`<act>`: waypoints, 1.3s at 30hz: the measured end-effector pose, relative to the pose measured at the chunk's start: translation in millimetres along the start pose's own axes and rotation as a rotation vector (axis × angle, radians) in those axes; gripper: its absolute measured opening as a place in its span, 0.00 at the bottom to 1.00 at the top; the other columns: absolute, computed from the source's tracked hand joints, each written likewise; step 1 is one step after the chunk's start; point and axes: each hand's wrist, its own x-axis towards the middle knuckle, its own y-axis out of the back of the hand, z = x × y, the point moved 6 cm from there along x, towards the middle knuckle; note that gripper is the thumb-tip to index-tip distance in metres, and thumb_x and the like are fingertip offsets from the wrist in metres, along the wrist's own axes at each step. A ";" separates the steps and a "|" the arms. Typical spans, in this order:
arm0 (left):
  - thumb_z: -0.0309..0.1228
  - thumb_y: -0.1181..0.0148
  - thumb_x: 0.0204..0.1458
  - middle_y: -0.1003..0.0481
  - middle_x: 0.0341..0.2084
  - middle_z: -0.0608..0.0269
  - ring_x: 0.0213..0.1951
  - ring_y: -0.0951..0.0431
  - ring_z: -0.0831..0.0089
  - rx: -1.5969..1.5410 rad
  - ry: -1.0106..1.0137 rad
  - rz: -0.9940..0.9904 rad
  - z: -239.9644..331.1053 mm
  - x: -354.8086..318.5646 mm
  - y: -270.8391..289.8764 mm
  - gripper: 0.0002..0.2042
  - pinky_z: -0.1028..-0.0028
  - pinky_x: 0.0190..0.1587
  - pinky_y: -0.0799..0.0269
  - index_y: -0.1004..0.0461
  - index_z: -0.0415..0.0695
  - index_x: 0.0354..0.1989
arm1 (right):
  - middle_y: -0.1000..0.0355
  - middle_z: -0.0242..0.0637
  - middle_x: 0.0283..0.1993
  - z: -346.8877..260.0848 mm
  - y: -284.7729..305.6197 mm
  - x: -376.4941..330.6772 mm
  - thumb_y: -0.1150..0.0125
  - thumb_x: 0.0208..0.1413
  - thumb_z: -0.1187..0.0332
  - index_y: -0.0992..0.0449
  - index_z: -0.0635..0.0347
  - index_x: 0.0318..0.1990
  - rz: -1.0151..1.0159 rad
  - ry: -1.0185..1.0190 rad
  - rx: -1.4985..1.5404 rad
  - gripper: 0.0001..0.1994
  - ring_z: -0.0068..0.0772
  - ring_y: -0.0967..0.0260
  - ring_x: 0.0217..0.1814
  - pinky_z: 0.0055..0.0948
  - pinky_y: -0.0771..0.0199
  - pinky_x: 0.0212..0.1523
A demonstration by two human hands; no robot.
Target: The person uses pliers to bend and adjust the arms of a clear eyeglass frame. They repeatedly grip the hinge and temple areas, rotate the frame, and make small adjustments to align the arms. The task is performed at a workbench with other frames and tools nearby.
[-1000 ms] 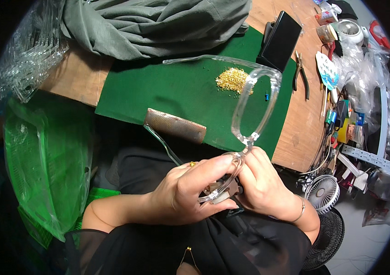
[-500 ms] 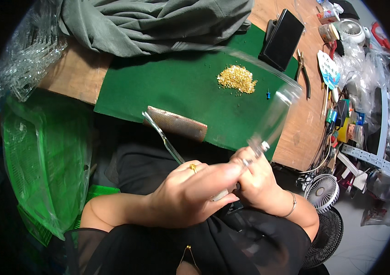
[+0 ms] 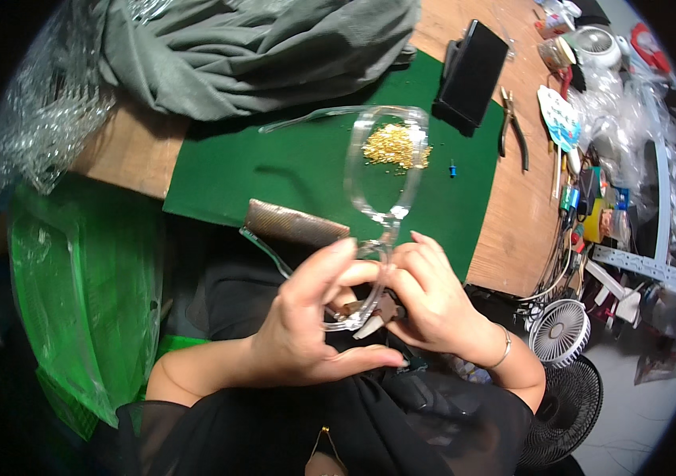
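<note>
A pair of clear plastic glasses [image 3: 383,170] stands up from between my hands, one lens rising over the green mat [image 3: 290,163]. My left hand [image 3: 314,317] grips the lower lens and frame from the left. My right hand [image 3: 425,297] pinches the frame near the bridge from the right. Both hands are above my lap, near the mat's front edge. A small pale piece shows between my fingers under the frame. A pile of tiny gold parts [image 3: 396,145] lies on the mat behind the lens.
A brown textured block [image 3: 294,224] lies at the mat's front edge. A grey cloth [image 3: 250,47] covers the table's back, with a dark phone on a stand [image 3: 473,71], pliers [image 3: 512,127], clutter at right, a small fan [image 3: 562,332] and a green bag [image 3: 84,285] at left.
The glasses have been turned in my hands; the raised lens swung from the right toward the middle and stands more upright. My left fingers have opened out over the frame.
</note>
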 end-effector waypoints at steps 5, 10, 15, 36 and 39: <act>0.15 0.46 0.44 0.33 0.45 0.38 0.26 0.31 0.80 -0.040 0.003 0.335 4.9 -9.5 33.7 0.42 0.83 0.33 0.34 0.70 0.40 0.62 | 0.35 0.42 0.34 36.0 2.6 -9.9 0.37 0.33 0.76 0.33 0.62 0.40 0.024 -0.162 0.060 0.20 0.46 0.36 0.39 0.41 0.37 0.46; 0.18 0.47 0.45 0.35 0.46 0.36 0.23 0.32 0.80 -0.090 -0.059 0.191 1.4 3.5 18.8 0.45 0.83 0.28 0.35 0.76 0.48 0.64 | 0.35 0.43 0.29 111.5 0.0 -11.7 0.42 0.37 0.79 0.32 0.62 0.34 0.283 -0.421 -0.055 0.13 0.46 0.35 0.32 0.39 0.35 0.33; 0.20 0.49 0.47 0.38 0.47 0.34 0.24 0.33 0.79 -0.012 -0.008 0.173 0.7 2.5 30.0 0.45 0.83 0.27 0.34 0.81 0.48 0.63 | 0.35 0.37 0.31 116.6 -13.8 3.2 0.42 0.37 0.79 0.31 0.60 0.35 0.262 -0.398 -0.173 0.13 0.40 0.35 0.35 0.34 0.41 0.35; 0.10 0.42 0.41 0.43 0.55 0.35 0.46 0.28 0.67 -0.207 0.060 0.192 -4.1 -1.1 7.1 0.47 0.77 0.41 0.29 0.70 0.44 0.63 | 0.31 0.37 0.26 12.9 21.0 6.9 0.41 0.35 0.84 0.31 0.63 0.28 0.393 -0.009 0.515 0.10 0.32 0.34 0.26 0.26 0.36 0.31; 0.09 0.44 0.42 0.45 0.56 0.33 0.44 0.25 0.65 -0.292 0.030 0.189 -2.0 -2.8 0.2 0.45 0.75 0.39 0.27 0.69 0.42 0.63 | 0.30 0.35 0.26 -3.7 17.7 9.1 0.37 0.37 0.80 0.29 0.62 0.28 0.442 0.171 0.566 0.09 0.31 0.34 0.24 0.25 0.38 0.29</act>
